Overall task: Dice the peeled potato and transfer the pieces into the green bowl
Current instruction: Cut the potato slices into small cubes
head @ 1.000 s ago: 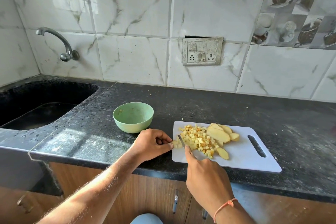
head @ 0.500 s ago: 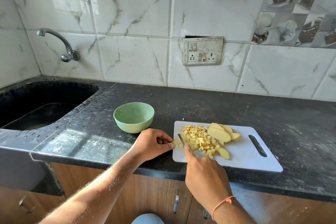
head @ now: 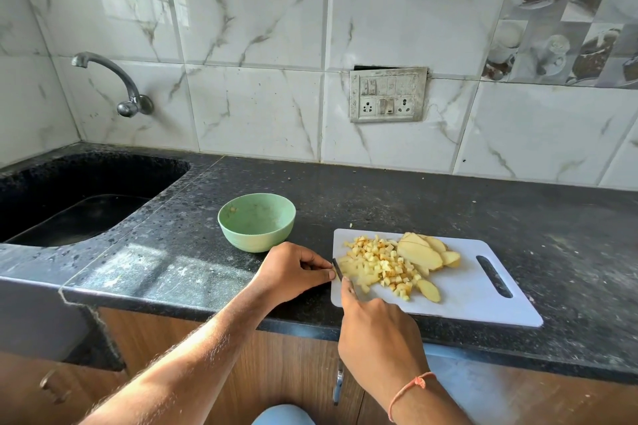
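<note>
while the right hand [head: 376,331] grips a knife [head: 337,269], left hand [head: 293,269] fingers curl at the cutting board [head: 483,304].

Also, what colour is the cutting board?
White; the board shows clearly in the head view.

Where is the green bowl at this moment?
In the head view, the green bowl stands on the dark counter, left of the white cutting board, right of the sink, just behind the left hand.
</note>
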Motion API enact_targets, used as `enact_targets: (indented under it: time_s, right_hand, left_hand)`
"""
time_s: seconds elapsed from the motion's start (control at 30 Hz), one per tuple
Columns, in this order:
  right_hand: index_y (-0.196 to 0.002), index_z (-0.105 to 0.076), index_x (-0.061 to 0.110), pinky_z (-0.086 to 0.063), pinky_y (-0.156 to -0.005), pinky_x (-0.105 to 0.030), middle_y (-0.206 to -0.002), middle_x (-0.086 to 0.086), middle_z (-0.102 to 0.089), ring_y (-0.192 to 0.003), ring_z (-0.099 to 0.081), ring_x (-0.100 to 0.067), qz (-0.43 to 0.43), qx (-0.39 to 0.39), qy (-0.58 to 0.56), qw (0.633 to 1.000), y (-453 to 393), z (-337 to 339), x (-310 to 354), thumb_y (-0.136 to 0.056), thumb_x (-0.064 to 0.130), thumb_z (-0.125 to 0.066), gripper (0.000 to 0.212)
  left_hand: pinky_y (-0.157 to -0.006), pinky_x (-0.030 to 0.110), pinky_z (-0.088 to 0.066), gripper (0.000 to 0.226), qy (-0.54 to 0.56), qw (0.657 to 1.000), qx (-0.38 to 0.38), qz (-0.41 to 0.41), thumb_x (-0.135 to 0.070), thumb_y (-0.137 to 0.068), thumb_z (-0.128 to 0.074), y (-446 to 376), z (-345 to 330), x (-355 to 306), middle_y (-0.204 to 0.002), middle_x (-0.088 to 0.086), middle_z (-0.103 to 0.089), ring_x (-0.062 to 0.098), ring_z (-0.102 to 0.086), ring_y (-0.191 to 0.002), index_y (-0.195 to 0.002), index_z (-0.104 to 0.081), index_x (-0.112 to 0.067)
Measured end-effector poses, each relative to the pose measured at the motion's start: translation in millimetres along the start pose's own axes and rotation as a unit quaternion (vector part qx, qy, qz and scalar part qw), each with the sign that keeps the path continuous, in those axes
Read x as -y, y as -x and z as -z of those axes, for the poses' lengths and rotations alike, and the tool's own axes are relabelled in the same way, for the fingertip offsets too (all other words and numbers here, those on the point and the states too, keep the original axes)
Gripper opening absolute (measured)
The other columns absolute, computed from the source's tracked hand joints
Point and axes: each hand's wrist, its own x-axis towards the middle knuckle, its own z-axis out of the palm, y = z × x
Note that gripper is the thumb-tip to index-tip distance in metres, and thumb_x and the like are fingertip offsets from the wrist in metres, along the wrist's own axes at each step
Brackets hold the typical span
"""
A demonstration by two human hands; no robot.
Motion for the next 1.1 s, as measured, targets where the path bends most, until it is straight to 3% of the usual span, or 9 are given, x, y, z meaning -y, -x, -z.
enact_targets:
  time_s: [0.27, 0.4, 0.53, 0.67, 0.73, 0.87, 1.0, 1.1]
  right_hand:
    - [-0.163, -0.018, 0.016, -0.054, -0.074, -0.039, -0.107, -0.013, -0.072, -0.096, -0.070, -0.032, 0.020, 0.016, 0.041, 0.999, -3.5, -8.1, 6.2, -0.095, 0.006, -0.038, 0.072]
    - [-0.165, -0.009, 0.018, -0.046, -0.068, -0.038, -0.109, -0.012, -0.071, -0.098, -0.069, -0.031, 0.024, 0.060, 0.029, 0.997, 7.2, -0.2, -1.9, -0.097, 0.006, -0.037, 0.075]
    - [-0.165, -0.004, 0.023, -0.040, -0.066, -0.036, -0.099, -0.010, -0.068, -0.090, -0.066, -0.031, 0.037, 0.076, 0.013, 0.996, 23.9, 6.8, -12.0, -0.097, 0.008, -0.037, 0.077]
    - [-0.164, -0.010, 0.033, -0.040, -0.056, -0.031, -0.077, 0.002, -0.052, -0.070, -0.058, -0.021, 0.024, 0.021, 0.004, 0.999, 26.1, 6.2, -36.1, -0.104, 0.020, -0.036, 0.067]
    - [-0.163, -0.014, 0.039, -0.033, -0.045, -0.022, -0.067, 0.007, -0.051, -0.057, -0.053, -0.011, 0.023, -0.028, -0.038, 0.999, 23.0, 6.8, -52.6, -0.106, 0.025, -0.036, 0.063]
    - [-0.150, -0.045, 0.046, -0.026, -0.041, -0.022, -0.047, 0.008, -0.043, -0.042, -0.039, -0.010, -0.004, -0.124, -0.208, 0.970, -1.2, 5.8, -108.3, -0.105, 0.025, -0.050, 0.050]
    - [-0.140, -0.053, 0.053, -0.027, -0.045, -0.025, -0.052, 0.007, -0.035, -0.043, -0.031, -0.010, -0.063, -0.171, -0.315, 0.932, -27.2, 0.2, -170.0, -0.105, 0.019, -0.055, 0.048]
    - [-0.139, -0.061, 0.045, -0.026, -0.047, -0.028, -0.059, 0.007, -0.028, -0.051, -0.025, -0.013, -0.100, -0.175, -0.405, 0.892, -36.3, -9.3, -195.6, -0.107, 0.020, -0.054, 0.042]
  left_hand:
    - [-0.072, 0.021, -0.056, 0.011, 0.008, 1.000, 0.009, 0.017, -0.041, -0.079, -0.092, 0.7, 1.5, -3.6, -0.080, -0.022, -0.077, 0.004, -0.073, -0.079, -0.088, -0.086, -0.038]
    - [-0.066, 0.015, -0.051, 0.013, 0.008, 1.000, 0.012, 0.023, -0.042, -0.078, -0.093, 3.4, 2.4, -7.0, -0.080, -0.023, -0.077, -0.003, -0.070, -0.072, -0.088, -0.086, -0.039]
    - [-0.061, 0.012, -0.047, 0.012, 0.015, 1.000, 0.010, 0.026, -0.040, -0.078, -0.093, 5.9, 3.2, -11.5, -0.078, -0.022, -0.077, -0.008, -0.062, -0.063, -0.088, -0.086, -0.038]
    - [-0.055, 0.012, -0.042, 0.014, 0.016, 0.999, 0.007, 0.033, -0.042, -0.078, -0.093, 7.0, 3.4, -12.3, -0.073, -0.020, -0.075, -0.005, -0.056, -0.057, -0.089, -0.086, -0.038]
    - [-0.051, 0.011, -0.038, 0.014, 0.023, 0.999, 0.010, 0.032, -0.042, -0.078, -0.093, 7.3, 3.0, -11.9, -0.066, -0.019, -0.071, -0.004, -0.052, -0.053, -0.090, -0.086, -0.037]
    - [-0.051, 0.013, -0.038, 0.013, 0.020, 0.999, 0.008, 0.031, -0.043, -0.078, -0.093, 6.1, 3.3, -10.7, -0.064, -0.016, -0.068, -0.001, -0.050, -0.054, -0.089, -0.086, -0.039]
    - [-0.053, 0.015, -0.039, 0.014, 0.011, 1.000, 0.012, 0.026, -0.045, -0.078, -0.092, 5.7, 3.0, -9.3, -0.067, -0.015, -0.070, -0.001, -0.051, -0.056, -0.089, -0.085, -0.041]
    - [-0.054, 0.016, -0.039, 0.015, 0.006, 1.000, 0.008, 0.024, -0.047, -0.077, -0.092, 3.1, 2.9, -6.5, -0.073, -0.010, -0.073, -0.001, -0.051, -0.058, -0.090, -0.085, -0.043]
